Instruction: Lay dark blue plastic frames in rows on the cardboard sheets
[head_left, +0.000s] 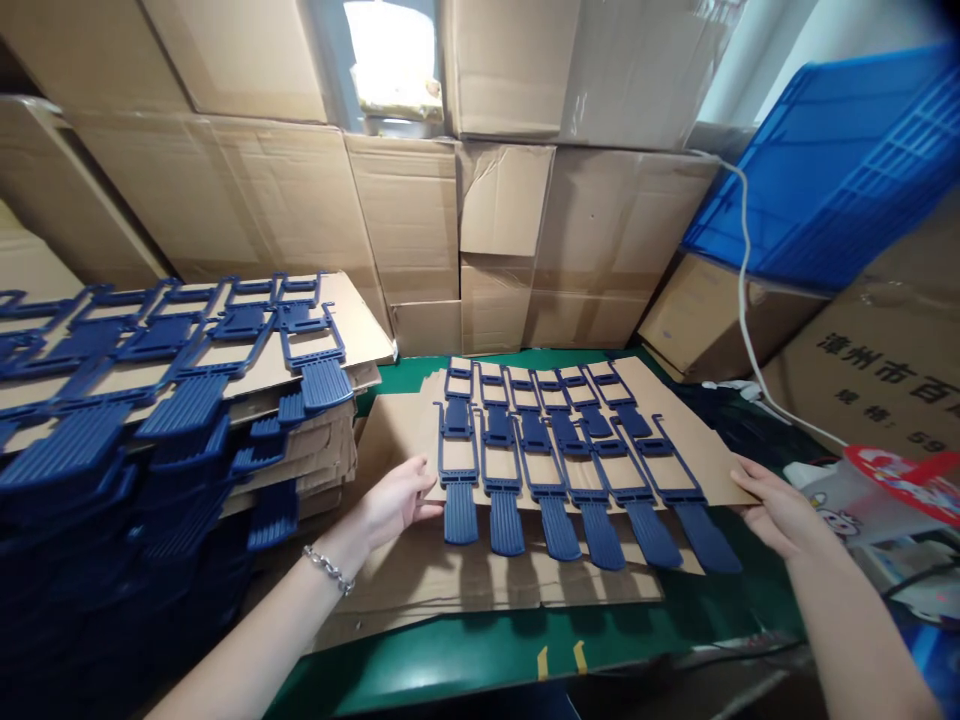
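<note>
Between my hands is a cardboard sheet (660, 390) bearing a row of several dark blue plastic frames (534, 435), their ribbed paddle-shaped ends hanging over the near edge. My left hand (397, 500), with a chain bracelet at the wrist, pinches the sheet's left edge. At the right corner, my right hand (772, 505) grips the same sheet, thumb on top. Under it lie more flat cardboard sheets (405, 590) on the green table (420, 660). The held sheet looks slightly raised above them.
At left stands a tall stack of cardboard sheets (360, 320) layered with similar blue frames (172, 340). Cardboard boxes (405, 220) wall off the back. A blue crate (832, 170) sits on a box at right, with a white cable (744, 250) hanging before it. Yellow tape (579, 657) marks the table's front edge.
</note>
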